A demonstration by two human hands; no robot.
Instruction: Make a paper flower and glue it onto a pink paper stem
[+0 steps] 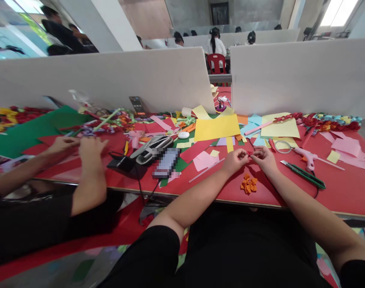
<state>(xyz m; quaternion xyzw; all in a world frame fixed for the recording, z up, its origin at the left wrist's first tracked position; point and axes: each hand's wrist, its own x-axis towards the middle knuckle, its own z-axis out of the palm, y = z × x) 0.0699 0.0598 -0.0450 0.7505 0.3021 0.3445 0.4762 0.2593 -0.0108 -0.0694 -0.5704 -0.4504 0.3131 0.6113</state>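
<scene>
- I have both hands over the red tabletop (347, 194), near its front edge, with the fingertips meeting.
- My left grip (236, 161) is narrow, thumb and finger pinching a small red piece (249, 153).
- My right grip (264, 159) is narrow too, its fingertips on the same red piece from the other side; the fingers hide most of it, so I cannot tell its shape.
- The red piece sits between the two grips, just above the tabletop as far as I can see.
- Closer to me, below the fingertips, I see a small heap of orange scraps (249, 184), folded or crumpled, touching neither grip.
- To the right of my right grip lies a green cutter (304, 175), slanting toward the table edge.
- Beyond the cutter is a pink glue gun (309, 157), a pale stick running out of its right side, with a clear ring (282, 147) just beside it on the left.
- Ahead of my left grip I have a yellow sheet (217, 128).
- Further left lie a phone (167, 162), partly blurred out, an open case (151, 151) and a white mouse (183, 135).
- At the far left, a co-worker's hands (91, 145) are together near a large green sheet (41, 130); motion blur keeps me from telling what they hold.
- A pale partition (293, 76) stands along the back.
</scene>
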